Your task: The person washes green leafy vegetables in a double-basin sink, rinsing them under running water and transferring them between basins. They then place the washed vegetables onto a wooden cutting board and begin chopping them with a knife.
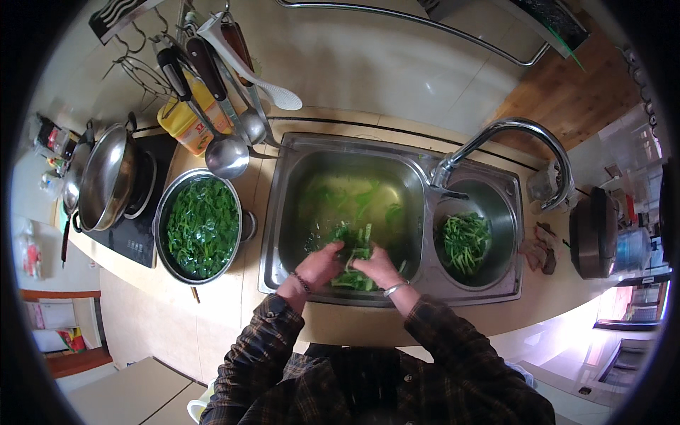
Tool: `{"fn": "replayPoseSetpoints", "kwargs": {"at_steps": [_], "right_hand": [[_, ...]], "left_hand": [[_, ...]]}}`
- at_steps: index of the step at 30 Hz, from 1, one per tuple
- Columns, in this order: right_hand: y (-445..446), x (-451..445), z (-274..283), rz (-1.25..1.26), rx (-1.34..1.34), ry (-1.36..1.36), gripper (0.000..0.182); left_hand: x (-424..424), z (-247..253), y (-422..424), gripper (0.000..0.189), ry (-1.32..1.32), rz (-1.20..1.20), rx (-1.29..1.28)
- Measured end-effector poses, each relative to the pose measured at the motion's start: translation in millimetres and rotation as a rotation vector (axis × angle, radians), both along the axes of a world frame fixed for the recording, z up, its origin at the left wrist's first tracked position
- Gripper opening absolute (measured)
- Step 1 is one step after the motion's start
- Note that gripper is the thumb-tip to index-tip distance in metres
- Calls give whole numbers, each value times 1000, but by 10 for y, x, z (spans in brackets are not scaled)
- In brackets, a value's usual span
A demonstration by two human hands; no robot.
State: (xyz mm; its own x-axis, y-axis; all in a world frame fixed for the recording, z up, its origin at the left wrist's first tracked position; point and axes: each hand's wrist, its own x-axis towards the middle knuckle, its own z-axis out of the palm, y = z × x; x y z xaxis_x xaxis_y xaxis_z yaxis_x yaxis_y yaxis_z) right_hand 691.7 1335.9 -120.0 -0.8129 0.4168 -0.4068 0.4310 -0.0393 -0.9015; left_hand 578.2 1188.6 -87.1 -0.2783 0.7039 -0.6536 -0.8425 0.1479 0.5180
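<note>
Over the near side of the large stainless-steel sink basin [409, 212], my left hand [320, 265] and my right hand [378, 266] grip a bunch of leafy greens [355, 280] between them. Cut pale-green stalks stick up between the two hands. Cloudy yellowish-green water [345, 186] fills the basin, and loose leaves float in it. Some fingers are hidden behind the greens. In the smaller round basin [502, 249] to the right lies a heap of greens with pale stalks [466, 241]. Left of the sink stands a steel pot [158, 234] filled with wet, dark green leaves [202, 228].
A curved chrome faucet [512, 125] arches over the small basin. Ladles [227, 155] and a white rice paddle [281, 93] hang low above the pot. At left, a wok [106, 178] is on the black cooktop [135, 241]. A crumpled cloth [541, 248] lies right of the sink.
</note>
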Motion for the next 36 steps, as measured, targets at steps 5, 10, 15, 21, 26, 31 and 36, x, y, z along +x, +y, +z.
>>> {"fn": "replayPoseSetpoints", "kwargs": {"at_steps": [5,10,15,21,26,31,36], "right_hand": [[296,85,449,-32,-63,171,33],[483,49,1239,-30,-71,293,30],[532,10,1749,-4,-38,377,31],[501,36,1641,-45,-120,313,30],[286,36,922,93,264,131,36],[238,244,672,96,335,45,35],[723,664,1120,-51,293,98,38]], "left_hand": [[-52,73,-350,52,409,49,-173],[140,-452,-578,21,1375,-117,-441],[388,-472,-620,12,1709,-221,-496],[477,-167,-497,17,1681,-493,-661],[481,-248,-521,14,1740,-371,-621],[489,-248,-504,12,1738,-322,-580],[497,-252,-496,12,1736,-295,-597]]}}
